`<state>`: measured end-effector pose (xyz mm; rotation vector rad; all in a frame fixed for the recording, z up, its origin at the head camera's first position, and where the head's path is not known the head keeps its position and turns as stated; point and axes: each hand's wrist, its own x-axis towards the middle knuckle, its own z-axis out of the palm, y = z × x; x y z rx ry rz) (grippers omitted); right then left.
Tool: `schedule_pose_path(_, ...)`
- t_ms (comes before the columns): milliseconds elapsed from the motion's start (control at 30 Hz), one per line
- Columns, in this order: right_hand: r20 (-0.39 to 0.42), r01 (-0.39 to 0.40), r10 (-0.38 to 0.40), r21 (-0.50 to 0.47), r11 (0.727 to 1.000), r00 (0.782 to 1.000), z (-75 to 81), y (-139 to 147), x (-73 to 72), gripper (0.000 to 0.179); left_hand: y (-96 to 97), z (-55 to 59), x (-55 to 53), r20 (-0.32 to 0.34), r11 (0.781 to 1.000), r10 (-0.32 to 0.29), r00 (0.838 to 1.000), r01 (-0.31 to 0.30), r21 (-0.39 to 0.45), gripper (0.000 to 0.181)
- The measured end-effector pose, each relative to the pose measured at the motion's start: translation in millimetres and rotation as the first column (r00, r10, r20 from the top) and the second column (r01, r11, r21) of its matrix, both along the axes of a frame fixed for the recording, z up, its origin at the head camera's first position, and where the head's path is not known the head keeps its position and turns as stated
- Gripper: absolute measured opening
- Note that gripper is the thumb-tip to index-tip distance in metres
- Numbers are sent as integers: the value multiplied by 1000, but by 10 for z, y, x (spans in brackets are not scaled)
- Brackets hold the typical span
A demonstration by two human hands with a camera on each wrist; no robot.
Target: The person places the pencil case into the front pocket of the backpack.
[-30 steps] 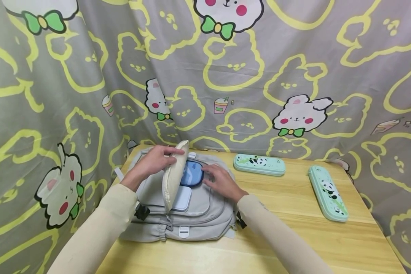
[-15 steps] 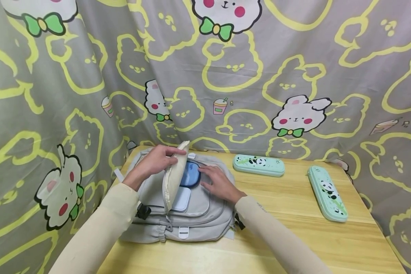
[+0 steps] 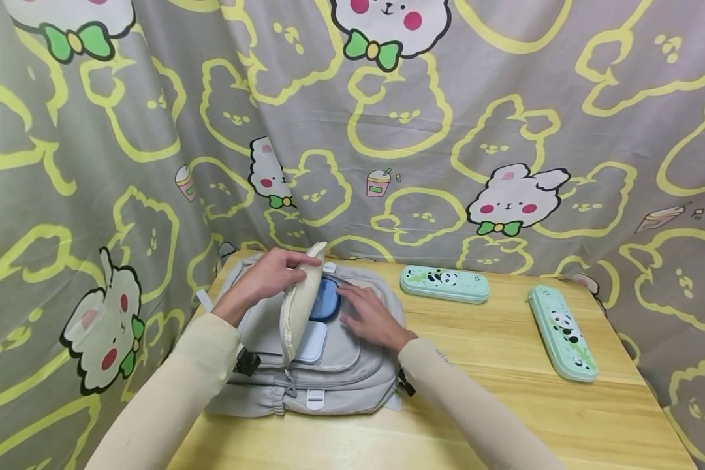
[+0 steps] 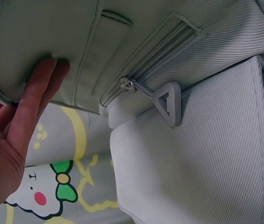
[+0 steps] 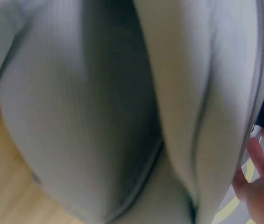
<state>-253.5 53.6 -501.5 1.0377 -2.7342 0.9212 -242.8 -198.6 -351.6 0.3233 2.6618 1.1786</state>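
A grey backpack (image 3: 352,395) lies on the table, its front pocket flap (image 3: 302,307) raised to show a cream lining. My left hand (image 3: 270,274) grips the flap's upper edge; in the left wrist view two fingers (image 4: 31,100) lie along its outer face and others curl behind the edge. Inside the pocket sits a rounded blue case (image 3: 326,301), partly hidden behind the flap. The fingers of my right hand (image 3: 373,316) reach its right side, loosely spread. Below the blue case rests a pale blue flat box (image 3: 311,343), also partly covered by the flap.
Two mint-green pencil cases with pandas lie right of the backpack: one lengthwise at the back (image 3: 444,284), another slanted (image 3: 563,333) near the table's right edge. A patterned curtain (image 3: 411,130) hangs behind and left. A triangular zipper pull (image 4: 169,105) dangles from the backpack.
The blue case has slid left, further behind the flap, with my right hand following it. My left hand and the flap have barely moved.
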Motion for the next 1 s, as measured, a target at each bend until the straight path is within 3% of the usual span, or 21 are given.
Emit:
schedule_pose_path(300,-57,140,-140,-10,990,989,10,-141,25,53,-25,-4,1,13,999,30,999,-30,17,42)
schedule_pose_path(1000,-44,150,-150,-23,988,988,-11,464,-127,44,-41,-48,-7,51,998,65,997,-66,21,42)
